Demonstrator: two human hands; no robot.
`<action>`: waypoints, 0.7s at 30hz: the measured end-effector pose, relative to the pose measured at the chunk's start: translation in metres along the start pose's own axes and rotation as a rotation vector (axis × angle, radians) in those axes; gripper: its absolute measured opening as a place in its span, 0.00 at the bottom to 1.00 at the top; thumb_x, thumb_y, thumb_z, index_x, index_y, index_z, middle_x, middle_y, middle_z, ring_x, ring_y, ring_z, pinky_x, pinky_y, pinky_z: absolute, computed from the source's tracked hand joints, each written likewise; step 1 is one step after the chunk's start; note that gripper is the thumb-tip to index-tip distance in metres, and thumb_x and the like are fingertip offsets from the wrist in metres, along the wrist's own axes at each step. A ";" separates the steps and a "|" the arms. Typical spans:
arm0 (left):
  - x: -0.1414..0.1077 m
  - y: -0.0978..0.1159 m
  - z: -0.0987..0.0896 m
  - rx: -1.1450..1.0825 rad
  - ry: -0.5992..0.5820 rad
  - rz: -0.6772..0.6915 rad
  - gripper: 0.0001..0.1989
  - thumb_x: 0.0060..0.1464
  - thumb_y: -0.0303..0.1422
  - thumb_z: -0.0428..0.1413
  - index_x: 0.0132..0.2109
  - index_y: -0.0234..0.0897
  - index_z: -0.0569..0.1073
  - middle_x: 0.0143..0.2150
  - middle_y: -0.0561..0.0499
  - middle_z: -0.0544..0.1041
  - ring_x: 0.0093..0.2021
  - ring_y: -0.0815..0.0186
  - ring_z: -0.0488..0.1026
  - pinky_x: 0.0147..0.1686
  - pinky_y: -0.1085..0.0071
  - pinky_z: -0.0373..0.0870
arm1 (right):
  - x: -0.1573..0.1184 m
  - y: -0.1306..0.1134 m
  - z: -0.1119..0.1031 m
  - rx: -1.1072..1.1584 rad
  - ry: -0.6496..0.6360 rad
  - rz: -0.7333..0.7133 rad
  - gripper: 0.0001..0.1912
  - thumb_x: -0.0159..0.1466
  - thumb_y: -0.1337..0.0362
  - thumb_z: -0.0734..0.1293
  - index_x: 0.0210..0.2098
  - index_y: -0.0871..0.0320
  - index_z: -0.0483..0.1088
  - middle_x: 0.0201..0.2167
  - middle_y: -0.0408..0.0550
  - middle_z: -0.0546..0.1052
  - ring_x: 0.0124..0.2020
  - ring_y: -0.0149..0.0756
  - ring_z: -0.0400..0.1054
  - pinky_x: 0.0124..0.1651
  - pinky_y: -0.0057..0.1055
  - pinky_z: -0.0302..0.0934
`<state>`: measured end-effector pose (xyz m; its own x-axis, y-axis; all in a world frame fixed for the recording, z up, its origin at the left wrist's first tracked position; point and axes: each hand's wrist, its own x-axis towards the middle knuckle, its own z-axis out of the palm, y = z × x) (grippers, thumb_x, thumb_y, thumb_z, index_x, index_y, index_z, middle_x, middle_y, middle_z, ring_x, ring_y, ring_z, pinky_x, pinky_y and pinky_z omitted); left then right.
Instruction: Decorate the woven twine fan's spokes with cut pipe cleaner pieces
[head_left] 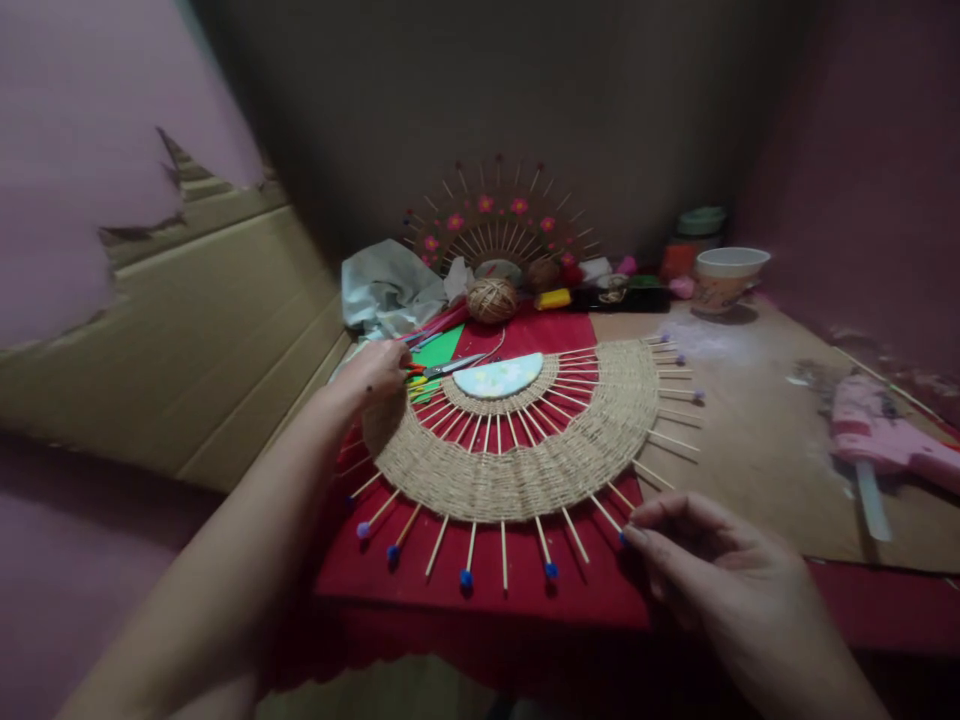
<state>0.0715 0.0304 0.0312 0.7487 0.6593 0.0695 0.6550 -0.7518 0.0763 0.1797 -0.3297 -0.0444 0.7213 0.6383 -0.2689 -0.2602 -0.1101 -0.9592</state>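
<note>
A half-round woven fan piece (510, 485) with thin wooden sticks fanning outward lies on a red cloth. Small blue pom-poms (466, 579) and a purple one (364, 531) cap some of the stick ends. Thumb and forefinger of my right hand (720, 570) pinch a blue pom-pom (622, 538) at a stick tip on the near right. My left hand (381, 370) is curled at the fan's left end, beside the handles of scissors (450, 370); its fingertips are hidden. A pale blue half-circle (499, 376) covers the fan's centre.
Behind are a ball of twine (491, 299), a crumpled plastic bag (390, 285) and a flowered fan (499, 215). On the right stand a cup (731, 280) and a pink glue gun (874, 425). Cardboard (240, 330) leans on the left.
</note>
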 end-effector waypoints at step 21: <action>0.013 -0.039 -0.001 -0.156 0.709 0.045 0.06 0.54 0.26 0.52 0.39 0.37 0.63 0.40 0.54 0.64 0.47 0.66 0.62 0.52 0.63 0.59 | -0.001 -0.005 -0.002 -0.117 -0.048 0.006 0.13 0.52 0.52 0.69 0.27 0.55 0.71 0.12 0.40 0.65 0.14 0.27 0.55 0.14 0.23 0.47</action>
<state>0.0552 0.0682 0.0300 0.4934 0.5168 0.6997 0.5631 -0.8028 0.1959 0.1817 -0.3309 -0.0397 0.6873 0.6731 -0.2732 -0.1858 -0.2007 -0.9619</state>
